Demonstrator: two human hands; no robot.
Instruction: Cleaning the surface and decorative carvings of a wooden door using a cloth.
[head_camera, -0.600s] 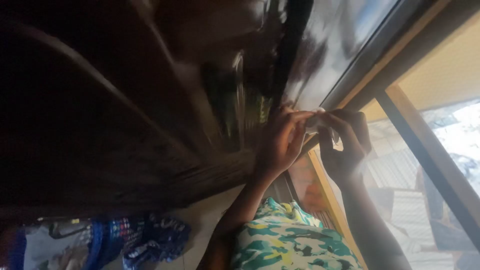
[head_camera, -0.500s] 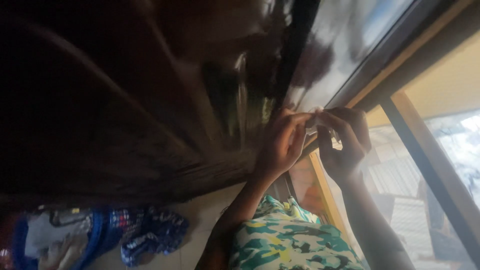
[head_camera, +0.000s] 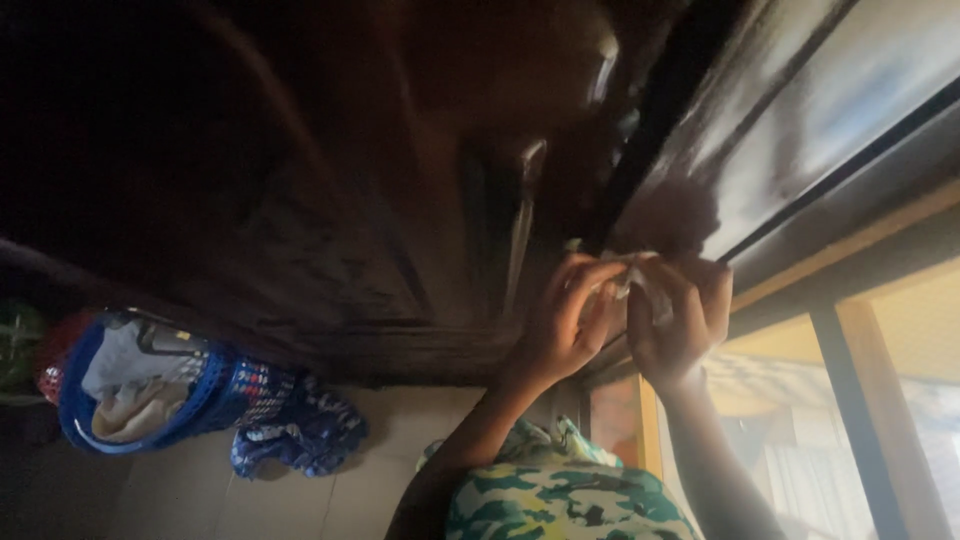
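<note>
My left hand (head_camera: 562, 322) and my right hand (head_camera: 682, 318) are raised close together, fingertips almost meeting. Between them they pinch a small white crumpled piece (head_camera: 640, 283), perhaps tape or tissue; I cannot tell which. The hands sit at the lower edge of a glossy dark panel (head_camera: 800, 130), where it meets a dark wooden surface (head_camera: 300, 200). A dark smudge-like shadow lies on the panel just above my right hand.
A blue plastic basket (head_camera: 215, 400) holding pale cloths stands at lower left on a tiled floor. A blue patterned cloth (head_camera: 300, 440) lies beside it. A green and yellow camouflage garment (head_camera: 560, 505) is at the bottom. Wooden window bars (head_camera: 870, 430) are at the right.
The view has swung, so the hands sit lower in the frame and the blue basket shows more fully. Both hands stay together on the white piece.
</note>
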